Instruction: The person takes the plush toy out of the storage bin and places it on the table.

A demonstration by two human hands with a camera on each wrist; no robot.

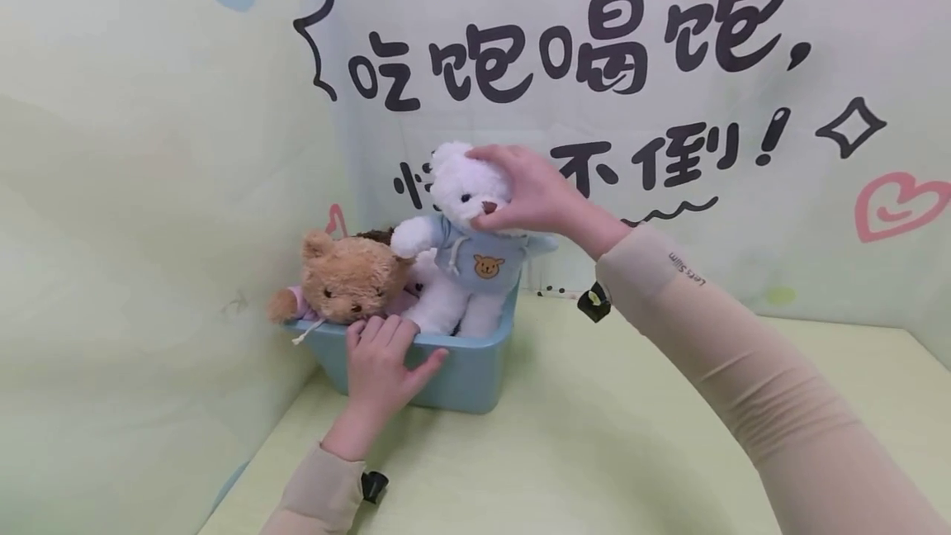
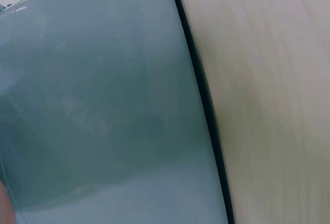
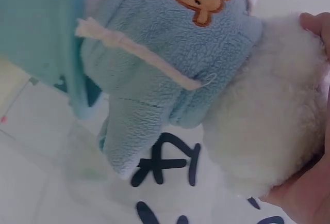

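Note:
A white teddy bear [image 1: 473,188] in a light blue hoodie [image 1: 486,258] is upright in the blue plastic bin [image 1: 468,374], its legs inside the rim. My right hand [image 1: 531,192] grips its head from the right, thumb across the muzzle and fingers on top. In the right wrist view, the hand [image 3: 309,182] holds the fluffy head [image 3: 263,121] at the right edge. My left hand [image 1: 382,366] holds the bin's front rim, fingers hooked over it and thumb on the outer wall. A brown teddy bear [image 1: 352,275] in pink leans over the bin's left side, beside the left fingers.
The bin stands on a pale wood-look table [image 1: 631,403], close to the left wall cloth [image 1: 149,229]. A backdrop with large black lettering [image 1: 617,40] hangs behind it. Something dark brown [image 1: 377,235] shows behind the brown bear.

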